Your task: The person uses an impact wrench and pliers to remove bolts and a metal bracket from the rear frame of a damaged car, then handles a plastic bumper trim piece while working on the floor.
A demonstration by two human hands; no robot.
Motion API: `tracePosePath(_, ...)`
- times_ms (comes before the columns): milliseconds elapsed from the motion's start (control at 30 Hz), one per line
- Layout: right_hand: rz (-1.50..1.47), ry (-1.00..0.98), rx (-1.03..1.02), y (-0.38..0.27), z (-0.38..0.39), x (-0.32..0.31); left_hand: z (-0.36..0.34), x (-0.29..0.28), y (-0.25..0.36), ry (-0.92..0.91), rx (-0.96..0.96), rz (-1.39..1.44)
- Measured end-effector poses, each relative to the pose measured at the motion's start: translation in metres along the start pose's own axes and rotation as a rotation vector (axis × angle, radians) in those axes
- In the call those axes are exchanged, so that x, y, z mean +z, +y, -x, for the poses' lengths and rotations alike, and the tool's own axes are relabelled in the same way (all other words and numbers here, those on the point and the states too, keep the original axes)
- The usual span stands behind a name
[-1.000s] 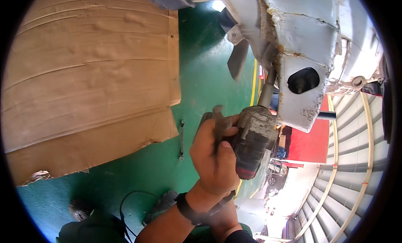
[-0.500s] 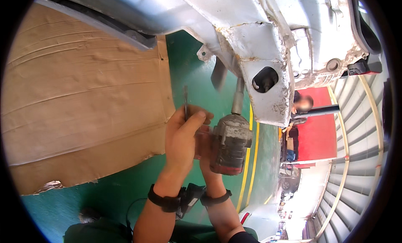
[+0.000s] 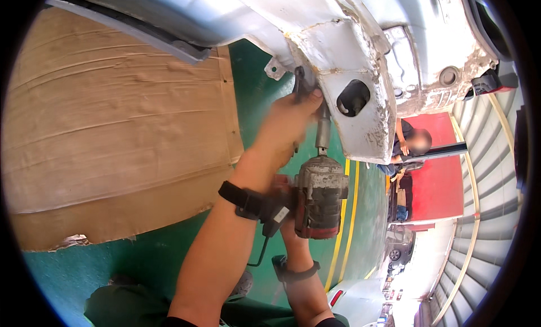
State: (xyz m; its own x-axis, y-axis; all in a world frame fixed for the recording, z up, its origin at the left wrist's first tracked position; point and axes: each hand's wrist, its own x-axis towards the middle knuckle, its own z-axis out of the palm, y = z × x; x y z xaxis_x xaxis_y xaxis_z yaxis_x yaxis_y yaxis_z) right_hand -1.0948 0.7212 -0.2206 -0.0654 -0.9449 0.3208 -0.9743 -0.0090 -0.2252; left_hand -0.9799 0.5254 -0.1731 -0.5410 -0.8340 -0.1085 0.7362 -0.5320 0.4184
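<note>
My left hand [image 3: 286,121] is raised to the underside of a white vehicle body [image 3: 338,51], its fingers closed round a slim dark metal tool [image 3: 298,76]. Blur and the fingers hide most of that tool, so its exact kind does not show. Just right of it, a worn cordless impact wrench [image 3: 321,197] points upward, with a long socket [image 3: 323,129] on its nose reaching up beside the body's edge. My right hand [image 3: 290,228] grips the impact wrench from below, largely hidden behind its housing and my left wrist.
Brown cardboard [image 3: 124,129] covers the left side. Green floor with yellow lines [image 3: 344,225] lies below. A metal tab with a hole [image 3: 275,69] hangs from the body. Another person [image 3: 414,141] is at the right, before a red panel [image 3: 437,183].
My left hand has moved up and right with the slim metal tool, from beside the impact wrench to the body's underside. The impact wrench has shifted slightly right.
</note>
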Motion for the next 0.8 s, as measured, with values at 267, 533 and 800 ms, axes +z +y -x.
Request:
tracePosePath(267,0.133,0.010,-0.106,-0.008,-0.010,-0.019,-0.009,-0.001,-0.006,-0.057,-0.029,-0.020)
tracePosePath(533,0.142,0.130,-0.177,-0.015,-0.005,-0.012,-0.007,-0.006,-0.004,-0.086,-0.064,-0.024)
tracePosePath(800,-0.233,-0.141,0.315,-0.017,-0.010,-0.032,-0.006,-0.010,-0.006,-0.106,-0.068,-0.051)
